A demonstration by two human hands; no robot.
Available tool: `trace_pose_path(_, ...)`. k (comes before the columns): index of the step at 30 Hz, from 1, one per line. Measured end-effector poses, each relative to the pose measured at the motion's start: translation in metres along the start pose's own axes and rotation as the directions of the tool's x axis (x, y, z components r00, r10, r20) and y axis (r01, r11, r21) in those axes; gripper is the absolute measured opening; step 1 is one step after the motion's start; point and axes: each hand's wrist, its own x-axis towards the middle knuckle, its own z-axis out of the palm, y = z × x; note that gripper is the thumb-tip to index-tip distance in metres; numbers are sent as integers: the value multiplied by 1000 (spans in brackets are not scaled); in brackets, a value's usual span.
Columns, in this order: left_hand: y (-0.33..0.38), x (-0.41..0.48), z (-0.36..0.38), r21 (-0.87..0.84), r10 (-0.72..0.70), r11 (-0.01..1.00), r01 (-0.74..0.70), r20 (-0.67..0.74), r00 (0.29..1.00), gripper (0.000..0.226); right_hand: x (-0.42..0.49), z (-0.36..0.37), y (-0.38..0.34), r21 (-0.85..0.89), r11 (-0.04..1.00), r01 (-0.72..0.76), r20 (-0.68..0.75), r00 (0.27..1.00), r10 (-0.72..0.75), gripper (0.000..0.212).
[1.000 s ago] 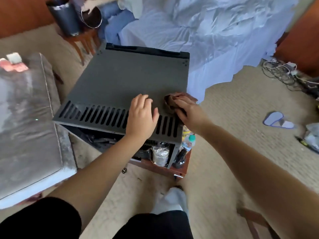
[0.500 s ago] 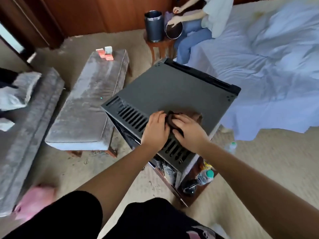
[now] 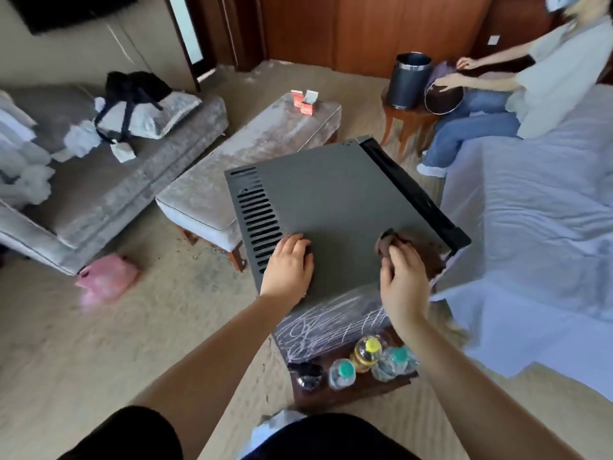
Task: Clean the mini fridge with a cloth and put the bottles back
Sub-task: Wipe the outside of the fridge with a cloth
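Grey vent-slotted mini fridge (image 3: 331,207), possibly chalk-scribbled; right hand (image 3: 403,280) pinches brown cloth (image 3: 428,257).

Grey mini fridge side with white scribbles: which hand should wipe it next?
Right, probably: the right hand grips the brown cloth above the white scribbles; the left hand rests on the grey mini fridge, holding nothing.

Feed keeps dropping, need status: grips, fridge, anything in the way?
Left grip rests palm-down on mini fridge top. Right grip pinches cloth at near right corner. Scribbles on side face unwiped; bottles out on wooden stand below. Top otherwise bare.
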Motion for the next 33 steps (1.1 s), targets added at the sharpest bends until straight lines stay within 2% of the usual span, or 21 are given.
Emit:
trace_pose_path(2, 10, -12, 3, 3, -38, 999, 38, -31, 999, 30, -19, 5, -20, 98, 979, 180, 93, 978, -189, 27)
trace_pose_path(4, 16, -24, 4, 3, -79, 997, 79, -69, 995, 29, -28, 3, -28, 181, 915, 361, 166, 906, -390, 30)
trace_pose_path(7, 21, -41, 3, 48, -126, 990, 130, -78, 989, 33, -7, -13, 0, 179, 833, 523, 184, 814, -550, 33)
trace_pose_path(9, 22, -49, 6, 93, -154, 983, 160, -62, 986, 39, 18, -23, 42, 104, 874, 475, 144, 862, -486, 30)
trace_pose_path(12, 25, -54, 8, 112, -163, 979, 168, -54, 985, 43, 47, -41, 99, 65, 983, 172, 89, 980, -178, 25)
trace_pose_path(14, 25, -53, 7, 100, -159, 981, 163, -46, 986, 43, 48, -40, 104, 84, 996, 22, 55, 998, -27, 19)
trace_pose_path(16, 23, -53, 7, 104, -146, 983, 150, -46, 988, 42, 37, -32, 87, 116, 993, -15, -23, 1000, 18, 15)
trace_pose_path(18, 23, -54, 9, 105, -136, 984, 142, -60, 989, 42, 18, -22, 56, 163, 984, 75, -36, 997, -70, 17)
trace_pose_path(20, 21, -55, 11, 108, -122, 986, 129, -75, 990, 41, -10, -12, 21, 223, 948, 229, 67, 966, -250, 17)
trace_pose_path(24, 17, -54, 11, 91, -87, 991, 95, -87, 992, 40, -42, -5, -20, 387, 779, 492, 209, 776, -595, 25)
trace_pose_path(26, 16, -55, 11, 97, -92, 990, 99, -75, 993, 45, -34, -11, -2, 386, 722, 574, 245, 691, -680, 29)
trace_pose_path(27, 17, -56, 11, 116, -90, 988, 98, -73, 993, 49, -28, -15, 14, 351, 725, 593, 250, 687, -683, 31)
trace_pose_path(29, 18, -57, 12, 135, -101, 985, 109, -62, 993, 47, -14, -26, 53, 262, 803, 535, 199, 784, -587, 32)
trace_pose_path(31, 20, -59, 12, 108, -112, 987, 117, -48, 993, 43, 0, -35, 85, 201, 891, 408, 96, 897, -432, 31)
trace_pose_path(33, 23, -69, 7, 49, -134, 989, 136, -50, 990, 41, 10, -40, 100, 172, 947, 270, 17, 961, -276, 27)
